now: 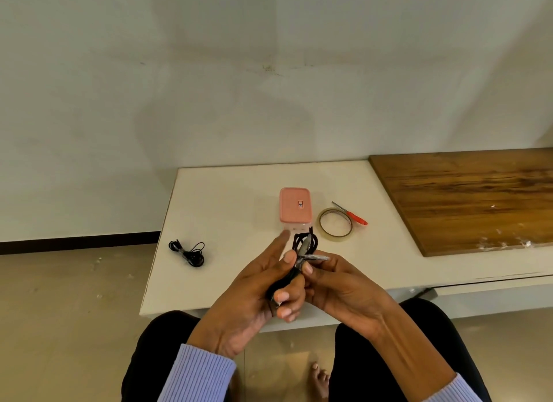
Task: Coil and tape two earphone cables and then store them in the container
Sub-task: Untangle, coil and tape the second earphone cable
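Both hands meet above the near edge of the white table. The left hand curls around the lower part of a coiled black earphone cable, while the right hand pinches a strip of clear tape against its middle. This bundle stands lengthwise away from the person, its loops pointing toward the pink container. A second coiled cable lies well apart to the left. The tape roll and red scissors sit just right of the container.
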